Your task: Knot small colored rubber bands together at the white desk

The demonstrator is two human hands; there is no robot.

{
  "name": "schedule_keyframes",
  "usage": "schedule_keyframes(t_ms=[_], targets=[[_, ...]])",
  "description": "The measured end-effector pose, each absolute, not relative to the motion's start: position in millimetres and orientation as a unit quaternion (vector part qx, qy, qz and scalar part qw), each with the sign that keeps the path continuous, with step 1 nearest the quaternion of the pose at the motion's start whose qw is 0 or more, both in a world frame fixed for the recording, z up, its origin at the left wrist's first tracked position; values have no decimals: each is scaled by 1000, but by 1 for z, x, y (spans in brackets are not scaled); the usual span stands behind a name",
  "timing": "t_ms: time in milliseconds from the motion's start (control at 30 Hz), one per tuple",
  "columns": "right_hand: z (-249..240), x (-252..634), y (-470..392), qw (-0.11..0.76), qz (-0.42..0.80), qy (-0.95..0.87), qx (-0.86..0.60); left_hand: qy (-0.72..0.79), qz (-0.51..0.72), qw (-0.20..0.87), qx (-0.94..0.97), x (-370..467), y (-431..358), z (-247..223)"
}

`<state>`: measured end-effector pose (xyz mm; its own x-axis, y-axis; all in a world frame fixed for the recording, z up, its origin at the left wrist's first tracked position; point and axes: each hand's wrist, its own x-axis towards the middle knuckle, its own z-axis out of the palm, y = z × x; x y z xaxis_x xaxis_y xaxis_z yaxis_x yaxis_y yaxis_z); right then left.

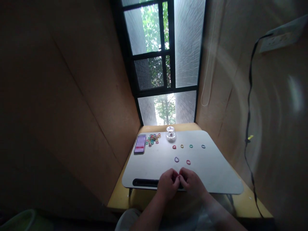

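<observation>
White desk has me right at its near edge: left hand and right hand together, fingers curled in, tips about meeting, can't tell if they've got anything. Purple band and red band sit just beyond, so a sloppy forward knuckle could probably knock them. Row of four bands behind that, then a band pile, clear container, and a window between wooden walls.

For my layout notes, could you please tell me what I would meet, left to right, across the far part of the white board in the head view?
Blurred purple rectangle, pile of coloured bands, red band, yellow band, green band, dark blue band.
</observation>
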<state>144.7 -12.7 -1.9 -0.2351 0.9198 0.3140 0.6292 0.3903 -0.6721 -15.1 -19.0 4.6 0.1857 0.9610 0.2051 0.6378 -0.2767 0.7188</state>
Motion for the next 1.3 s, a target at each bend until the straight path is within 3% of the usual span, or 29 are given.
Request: schedule_keyframes(t_ms=[1300], targets=[[-1,144,-12,347,207,-759,-510,539,307,224,751,-13,-20,3]])
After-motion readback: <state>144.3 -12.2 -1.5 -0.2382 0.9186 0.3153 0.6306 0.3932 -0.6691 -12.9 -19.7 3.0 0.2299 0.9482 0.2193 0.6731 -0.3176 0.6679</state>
